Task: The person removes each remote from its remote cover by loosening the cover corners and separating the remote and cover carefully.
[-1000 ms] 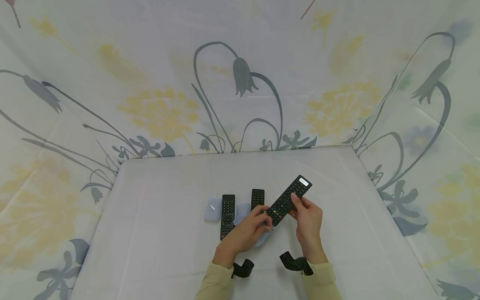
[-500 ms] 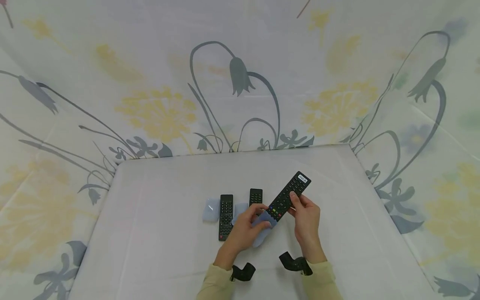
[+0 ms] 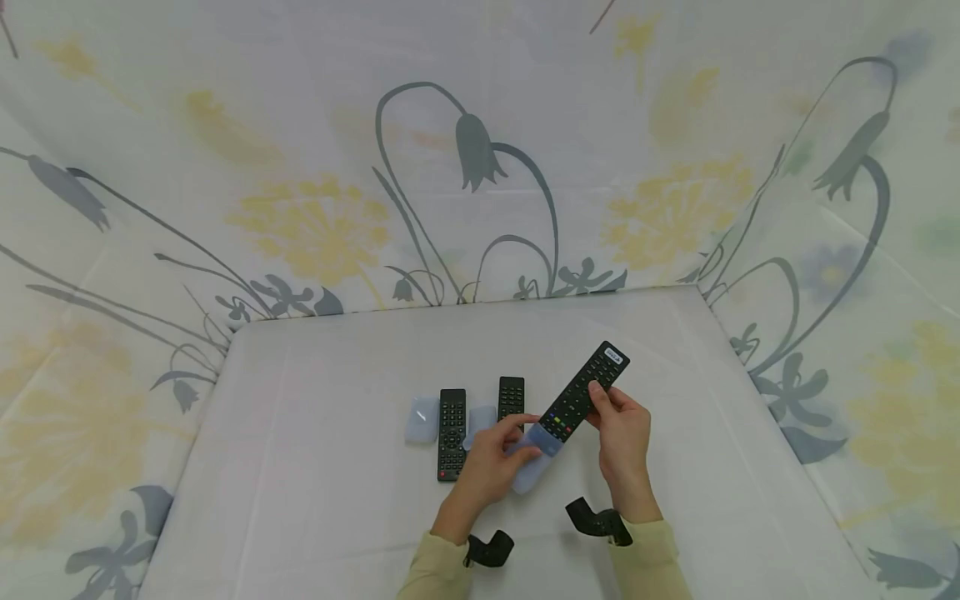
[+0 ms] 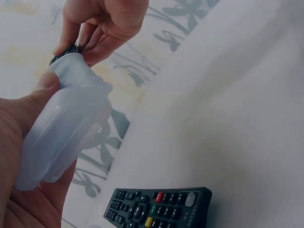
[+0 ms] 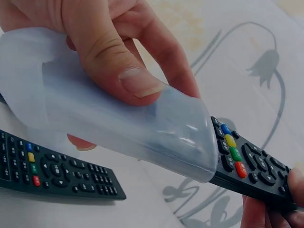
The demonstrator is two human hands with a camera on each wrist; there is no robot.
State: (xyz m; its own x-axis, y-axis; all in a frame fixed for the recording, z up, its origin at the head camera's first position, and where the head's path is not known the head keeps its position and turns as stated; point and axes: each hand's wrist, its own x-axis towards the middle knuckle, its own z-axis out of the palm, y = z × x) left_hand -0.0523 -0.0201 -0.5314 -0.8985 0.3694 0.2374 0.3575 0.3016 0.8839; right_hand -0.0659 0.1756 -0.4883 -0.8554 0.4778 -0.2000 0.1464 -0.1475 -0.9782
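A black remote control (image 3: 573,404) is held at a slant over the table, its upper part between the thumb and fingers of my right hand (image 3: 626,437). Its lower end sits inside a translucent pale-blue silicone remote cover (image 3: 534,471). My left hand (image 3: 487,467) grips that cover, thumb on top. In the right wrist view, the cover (image 5: 118,109) reaches just below the coloured buttons of the remote (image 5: 251,161); its far end hangs loose and folded. The left wrist view shows the cover (image 4: 66,118) bunched under my left thumb.
Two more black remotes lie on the white table: one to the left (image 3: 452,433), one behind my left hand (image 3: 512,394). Pale-blue folded pieces, one at far left (image 3: 422,419) and another between the remotes (image 3: 482,418), lie beside them. Flower-patterned cloth (image 3: 322,225) encloses the table.
The cover's mouth, hidden by my left hand at first, has come up over the remote's lower end. My left fingers have shifted onto the cover; my right hand has moved slightly right.
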